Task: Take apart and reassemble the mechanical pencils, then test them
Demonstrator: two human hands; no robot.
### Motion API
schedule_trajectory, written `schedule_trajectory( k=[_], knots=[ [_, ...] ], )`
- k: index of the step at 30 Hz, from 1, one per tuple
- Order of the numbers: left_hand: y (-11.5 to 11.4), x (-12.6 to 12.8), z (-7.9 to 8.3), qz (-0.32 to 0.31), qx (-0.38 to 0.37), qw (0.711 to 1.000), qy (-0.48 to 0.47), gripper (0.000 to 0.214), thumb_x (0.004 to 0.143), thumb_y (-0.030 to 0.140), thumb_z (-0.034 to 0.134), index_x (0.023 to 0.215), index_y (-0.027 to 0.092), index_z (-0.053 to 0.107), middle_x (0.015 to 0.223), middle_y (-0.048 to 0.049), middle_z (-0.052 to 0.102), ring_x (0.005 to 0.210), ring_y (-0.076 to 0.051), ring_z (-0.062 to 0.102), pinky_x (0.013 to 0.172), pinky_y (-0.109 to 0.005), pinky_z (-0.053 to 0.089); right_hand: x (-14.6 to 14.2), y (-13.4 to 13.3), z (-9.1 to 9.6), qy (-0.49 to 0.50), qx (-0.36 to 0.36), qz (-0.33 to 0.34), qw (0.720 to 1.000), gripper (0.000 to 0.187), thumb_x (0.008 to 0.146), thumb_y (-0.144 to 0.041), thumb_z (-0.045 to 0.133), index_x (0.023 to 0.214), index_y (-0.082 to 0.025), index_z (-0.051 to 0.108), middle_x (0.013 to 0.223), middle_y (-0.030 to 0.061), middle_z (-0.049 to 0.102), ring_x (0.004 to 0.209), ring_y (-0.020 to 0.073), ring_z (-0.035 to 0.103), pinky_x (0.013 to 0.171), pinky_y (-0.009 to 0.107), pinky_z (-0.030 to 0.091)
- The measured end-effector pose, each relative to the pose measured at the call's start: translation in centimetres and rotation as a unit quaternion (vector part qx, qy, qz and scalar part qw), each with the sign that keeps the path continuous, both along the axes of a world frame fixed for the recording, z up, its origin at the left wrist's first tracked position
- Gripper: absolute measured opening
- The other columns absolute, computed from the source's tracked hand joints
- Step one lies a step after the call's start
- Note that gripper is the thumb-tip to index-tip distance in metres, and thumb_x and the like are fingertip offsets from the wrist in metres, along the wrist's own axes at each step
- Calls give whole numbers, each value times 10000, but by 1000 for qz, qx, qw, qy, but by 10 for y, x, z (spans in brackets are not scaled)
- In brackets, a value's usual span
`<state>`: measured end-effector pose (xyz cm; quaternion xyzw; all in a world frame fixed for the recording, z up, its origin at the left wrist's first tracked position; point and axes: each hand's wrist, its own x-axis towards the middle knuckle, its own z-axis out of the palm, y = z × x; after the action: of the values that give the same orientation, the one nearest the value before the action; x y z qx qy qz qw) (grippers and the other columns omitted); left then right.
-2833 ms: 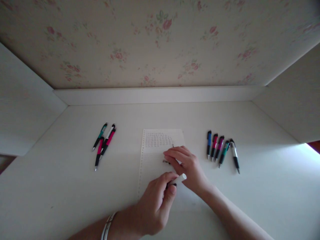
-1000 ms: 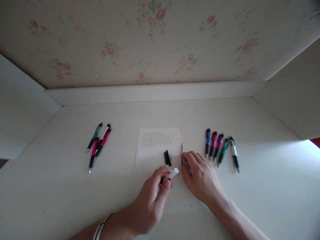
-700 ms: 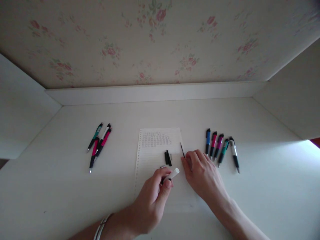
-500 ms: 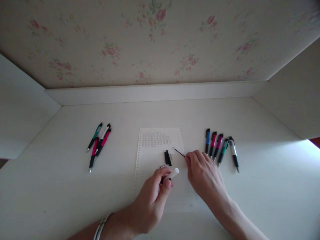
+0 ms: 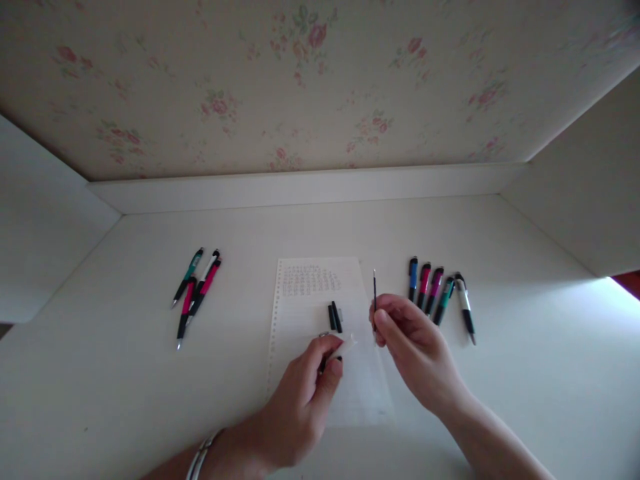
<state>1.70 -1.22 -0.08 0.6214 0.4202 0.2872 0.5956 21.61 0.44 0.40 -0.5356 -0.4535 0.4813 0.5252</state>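
Note:
Between thumb and fingers, my left hand (image 5: 305, 393) grips a white pen barrel (image 5: 345, 345) with a dark part, its pale end pointing up and right. My right hand (image 5: 413, 343) pinches a thin dark ink refill (image 5: 375, 293), which stands nearly upright with its tip at the top. Both hands are over the lower part of a lined paper sheet (image 5: 325, 407) and its right edge. Small black pen parts (image 5: 335, 317) lie on the sheet just beyond my left hand, with a small greyish piece beside them.
At the left lie several pens (image 5: 197, 293) in green, white and pink. A row of several pens (image 5: 435, 293) in blue, pink, purple, green and white lies at the right, partly behind my right hand. The white desk (image 5: 320, 230) ends at a floral-papered wall.
My right hand has turned and lifted the refill from a slanted position near the paper to nearly upright. My left hand stays almost in place with the barrel.

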Motion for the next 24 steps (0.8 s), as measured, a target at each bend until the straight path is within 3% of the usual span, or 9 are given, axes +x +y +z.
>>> schedule_trajectory(
  k=[2, 4, 6, 8, 12, 16, 24],
  knots=[
    [1, 0, 1, -3, -1, 1000, 9, 337, 1072, 434, 383, 1250, 185, 524, 1043, -81, 654, 911, -189, 598, 838, -332, 459, -2, -2, 2, 105, 2, -16, 994, 148, 906, -389, 717, 960, -255, 690, 779, -15, 633, 640, 118, 542, 590, 240, 462],
    [1, 1, 1, -6, 4, 1000, 20, 328, 1074, 420, 382, 1248, 182, 523, 1072, -88, 662, 932, -194, 607, 850, -337, 456, -5, -3, 5, 174, -6, -24, 984, 230, 871, -364, 763, 1076, -276, 707, 797, -18, 647, 660, 109, 550, 625, 233, 479],
    [1, 1, 1, -9, 8, 1000, 24, 323, 1074, 411, 379, 1249, 181, 523, 1067, -85, 668, 927, -196, 610, 847, -336, 457, -7, -3, 7, 217, -27, -21, 976, 367, 854, -356, 780, 1203, -281, 694, 791, -19, 638, 659, 107, 548, 643, 240, 494],
    [1, 1, 0, -8, 12, 1000, 24, 314, 1073, 400, 386, 1253, 183, 523, 1080, -87, 671, 931, -197, 613, 855, -335, 459, -9, -3, 8, 232, -44, -10, 972, 335, 853, -365, 778, 1165, -255, 726, 784, -9, 633, 670, 113, 554, 654, 249, 507],
    [1, 1, 0, -4, 12, 1000, 26, 310, 1073, 387, 390, 1258, 180, 527, 1121, -100, 672, 963, -200, 615, 872, -335, 461, -11, -2, 5, 226, -25, -22, 974, 152, 837, -360, 795, 922, -240, 756, 819, 10, 665, 688, 123, 587, 656, 251, 520],
    [1, 2, 0, -3, 12, 1000, 27, 320, 1072, 397, 382, 1236, 171, 538, 1071, -101, 684, 909, -200, 615, 825, -334, 469, -8, -2, 0, 170, 0, -45, 985, 134, 869, -366, 767, 916, -246, 733, 867, 15, 686, 703, 127, 602, 682, 262, 526],
    [0, 1, -1, -1, 8, 1000, 26, 329, 1071, 408, 385, 1269, 183, 521, 1060, -84, 671, 942, -207, 615, 835, -340, 469, -12, -5, 2, 78, -3, 21, 997, 132, 869, -364, 756, 864, -233, 757, 826, 36, 730, 739, 160, 643, 691, 283, 546]
  ],
)
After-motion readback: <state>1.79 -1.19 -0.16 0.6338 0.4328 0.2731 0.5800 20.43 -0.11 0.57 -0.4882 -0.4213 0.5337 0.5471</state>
